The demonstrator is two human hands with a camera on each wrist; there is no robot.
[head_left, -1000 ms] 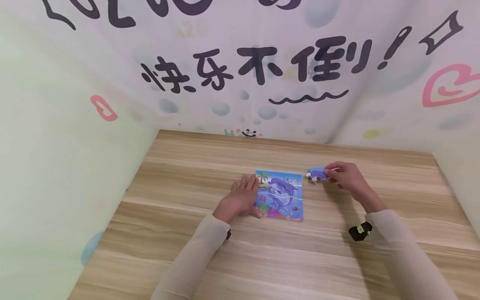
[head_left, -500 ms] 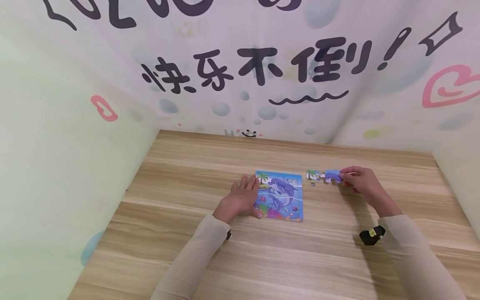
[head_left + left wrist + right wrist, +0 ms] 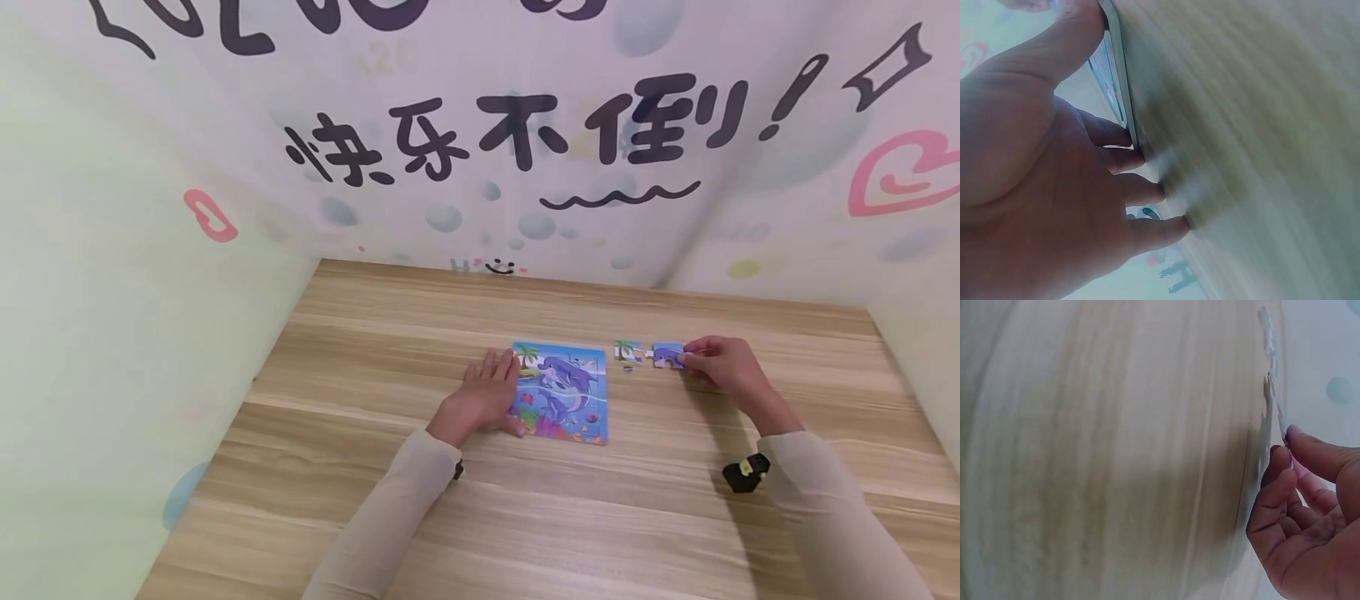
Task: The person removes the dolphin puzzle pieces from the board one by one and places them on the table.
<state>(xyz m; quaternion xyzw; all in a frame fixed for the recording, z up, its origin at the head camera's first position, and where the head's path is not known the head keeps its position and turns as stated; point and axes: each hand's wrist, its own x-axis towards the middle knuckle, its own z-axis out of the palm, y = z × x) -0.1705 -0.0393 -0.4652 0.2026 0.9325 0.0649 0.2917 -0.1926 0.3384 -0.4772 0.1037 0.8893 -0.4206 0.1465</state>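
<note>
A hand could pass between the sleeves [image 3: 382, 517] over the wooden tabletop [image 3: 577, 517]; farther back, the dolphin jigsaw [image 3: 561, 393], palm-tree piece [image 3: 625, 351] (just beside it) and right hand [image 3: 726, 367] stand in the way.

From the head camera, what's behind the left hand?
Part of the left edge of the dolphin board and some wooden tabletop. Most of the board's picture shows; whatever the left hand covers along that edge cannot be seen.

at twelve o'clock, the backdrop [image 3: 660, 237] reads "快乐不倒!" [image 3: 522, 142]. the line above [image 3: 386, 23] is cut off; below sits a faint h [image 3: 459, 266].
</note>
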